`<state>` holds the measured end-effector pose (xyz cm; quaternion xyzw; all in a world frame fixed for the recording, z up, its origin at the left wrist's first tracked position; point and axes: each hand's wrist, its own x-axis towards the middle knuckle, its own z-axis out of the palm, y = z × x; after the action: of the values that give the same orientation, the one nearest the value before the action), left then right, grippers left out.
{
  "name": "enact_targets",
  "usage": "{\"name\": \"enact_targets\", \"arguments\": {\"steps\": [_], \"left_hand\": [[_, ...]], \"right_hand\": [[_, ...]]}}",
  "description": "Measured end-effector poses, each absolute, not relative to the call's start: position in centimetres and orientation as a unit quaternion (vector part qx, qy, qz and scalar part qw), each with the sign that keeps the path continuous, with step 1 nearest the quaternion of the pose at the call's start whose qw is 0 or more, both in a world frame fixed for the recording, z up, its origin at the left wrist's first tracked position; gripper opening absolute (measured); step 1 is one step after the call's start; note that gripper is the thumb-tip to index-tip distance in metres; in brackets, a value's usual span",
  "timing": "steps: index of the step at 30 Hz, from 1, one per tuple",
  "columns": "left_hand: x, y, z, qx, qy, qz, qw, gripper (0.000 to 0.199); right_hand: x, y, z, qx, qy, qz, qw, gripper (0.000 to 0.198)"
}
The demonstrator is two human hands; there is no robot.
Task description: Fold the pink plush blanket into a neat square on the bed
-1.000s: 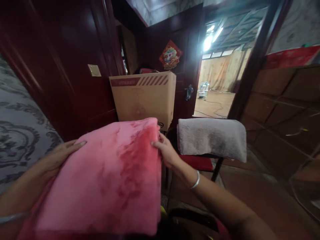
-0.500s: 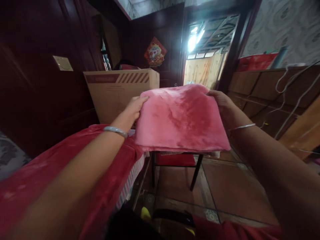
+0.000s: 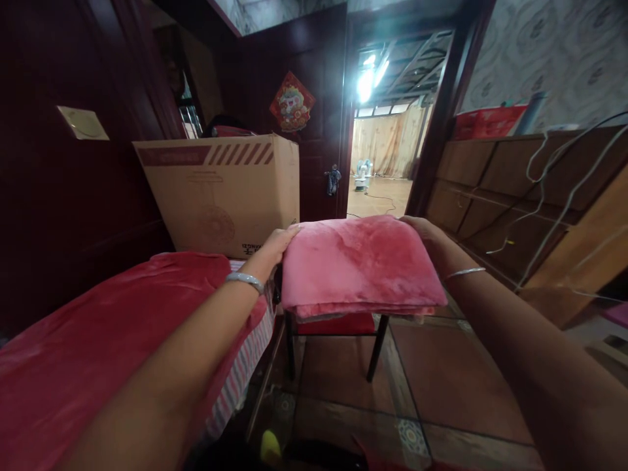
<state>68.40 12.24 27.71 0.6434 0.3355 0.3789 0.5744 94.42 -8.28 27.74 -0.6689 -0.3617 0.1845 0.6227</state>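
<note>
Using the chair (image 3: 338, 325) as reference, the folded pink blanket (image 3: 363, 265) lies directly above it, spanning most of its width and hiding its upper part; whether the chair bears the full weight or the hands carry some of it cannot be told. The left hand (image 3: 279, 243) grips the blanket's far corner on the chair's left; the right hand (image 3: 417, 232) is closed at the far corner on the chair's right, its fingers largely concealed. In judgement, the step in hand is the placing and squaring of the folded bundle over the chair. The next move appears to call for keeping both corners level and loosening each grip only once the underside is supported. Condition: plush, pale pink with darker red mottling, upper face fairly smooth, rear edge gently arched, layers stacked and visible along the near edge. A narrow greyish layer (image 3: 316, 318) shows beneath. A red cover (image 3: 122, 307) lies left of the chair; a cardboard box (image 3: 210, 190) stands beyond it, leftward.
</note>
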Motion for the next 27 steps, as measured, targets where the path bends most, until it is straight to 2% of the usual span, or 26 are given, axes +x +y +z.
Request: {"name": "enact_targets", "arguments": {"steps": [4,6,10,17,20,23,27], "left_hand": [[68.4,12.2,28.4,0.658,0.343,0.343,0.576,0.028],[68.6,11.8,28.6,0.659,0.327,0.361,0.574,0.022],[69.2,10.5,28.5,0.644,0.291,0.432,0.560,0.015],[68.8,9.0,27.9,0.654,0.303,0.406,0.562,0.017],[68.3,8.8,28.2,0.661,0.305,0.380,0.571,0.018],[67.6,8.6,28.3,0.658,0.307,0.378,0.574,0.023],[66.1,7.8,27.5,0.647,0.338,0.397,0.557,0.048]], "right_hand": [[95.5,-7.5,28.2,-0.619,-0.345,0.285,0.646,0.024],[96.2,-7.0,28.6,-0.621,-0.323,0.261,0.664,0.019],[97.4,-6.7,29.2,-0.628,-0.281,0.223,0.690,0.030],[97.7,-7.9,28.0,-0.651,-0.324,0.250,0.640,0.015],[97.4,-8.3,27.7,-0.654,-0.355,0.243,0.623,0.020],[97.4,-8.2,28.2,-0.696,-0.354,0.180,0.598,0.023],[97.4,-8.1,29.7,-0.794,-0.382,-0.026,0.472,0.020]]}}
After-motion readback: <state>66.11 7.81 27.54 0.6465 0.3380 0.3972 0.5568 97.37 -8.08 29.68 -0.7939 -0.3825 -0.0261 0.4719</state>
